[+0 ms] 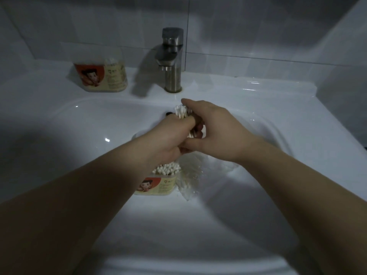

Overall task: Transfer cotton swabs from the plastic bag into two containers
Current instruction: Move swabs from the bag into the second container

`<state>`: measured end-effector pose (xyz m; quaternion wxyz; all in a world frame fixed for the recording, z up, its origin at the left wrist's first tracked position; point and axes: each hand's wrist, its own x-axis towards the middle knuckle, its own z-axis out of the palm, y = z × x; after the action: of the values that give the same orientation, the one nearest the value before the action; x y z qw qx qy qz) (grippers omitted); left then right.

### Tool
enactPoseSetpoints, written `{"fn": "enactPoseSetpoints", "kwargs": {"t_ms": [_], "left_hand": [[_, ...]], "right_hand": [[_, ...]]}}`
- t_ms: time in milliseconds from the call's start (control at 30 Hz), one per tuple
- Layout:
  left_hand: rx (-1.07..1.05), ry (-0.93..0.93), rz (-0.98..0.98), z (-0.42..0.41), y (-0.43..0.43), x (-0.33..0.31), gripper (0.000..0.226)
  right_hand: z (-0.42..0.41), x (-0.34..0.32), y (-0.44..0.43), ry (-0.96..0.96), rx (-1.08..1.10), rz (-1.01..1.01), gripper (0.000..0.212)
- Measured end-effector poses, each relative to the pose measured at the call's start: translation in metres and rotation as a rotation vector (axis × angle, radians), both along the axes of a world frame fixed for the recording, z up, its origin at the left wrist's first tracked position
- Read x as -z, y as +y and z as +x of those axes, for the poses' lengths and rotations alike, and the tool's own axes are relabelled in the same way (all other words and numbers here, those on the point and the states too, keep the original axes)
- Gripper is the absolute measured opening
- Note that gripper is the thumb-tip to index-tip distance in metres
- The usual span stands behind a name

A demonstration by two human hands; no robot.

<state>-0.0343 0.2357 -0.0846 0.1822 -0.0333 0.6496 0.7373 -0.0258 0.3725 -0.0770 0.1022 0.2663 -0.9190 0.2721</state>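
White tiled walls back a glossy white ceramic sink (258,90) in dim light. Two tubs, one tap and one bag are in view. On the sink's back-left rim stands a clear plastic tub with an orange cartoon label (103,76), its contents too blurred to tell. A brushed-steel tap (171,60) rises at the middle of the back rim. In the basin, under the left forearm, a second matching tub (158,185) stands packed with upright cotton swabs (168,168). A crumpled clear plastic bag (188,175) touches its right side. Above them the left hand (170,139) clenches one bundle of white-tipped swabs (181,112). The right hand (216,133) clasps the same bundle, forefinger over its top.
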Motion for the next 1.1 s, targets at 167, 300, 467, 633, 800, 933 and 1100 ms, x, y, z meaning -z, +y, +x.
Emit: {"fn": "enactPoseSetpoints", "kwargs": {"t_ms": [167,300,467,633,800,933,1100], "left_hand": [[-0.127,-0.01,-0.043,-0.005,-0.005,0.003,0.02],[-0.35,0.017,-0.045,-0.013,-0.015,0.003,0.022],[-0.391,0.009,0.013,-0.016,-0.019,0.0,0.025],[-0.34,0.015,0.008,-0.014,-0.018,0.002,0.025],[-0.309,0.009,0.001,-0.012,-0.016,0.002,0.026],[-0.283,0.01,-0.021,-0.011,-0.016,0.002,0.023],[-0.24,0.018,-0.048,-0.008,-0.015,0.002,0.022]], "right_hand": [[0.005,-0.005,0.001,-0.096,0.054,0.008,0.11],[0.011,-0.008,0.0,0.087,0.134,-0.073,0.052],[0.02,-0.004,-0.008,-0.032,-0.088,0.178,0.015],[0.019,0.019,-0.011,-0.228,-0.067,0.54,0.035],[0.016,0.029,-0.015,-0.203,-0.166,0.805,0.017],[0.014,0.041,-0.016,-0.238,-0.103,0.687,0.031],[0.011,0.048,-0.019,-0.24,-0.049,0.697,0.02]]}}
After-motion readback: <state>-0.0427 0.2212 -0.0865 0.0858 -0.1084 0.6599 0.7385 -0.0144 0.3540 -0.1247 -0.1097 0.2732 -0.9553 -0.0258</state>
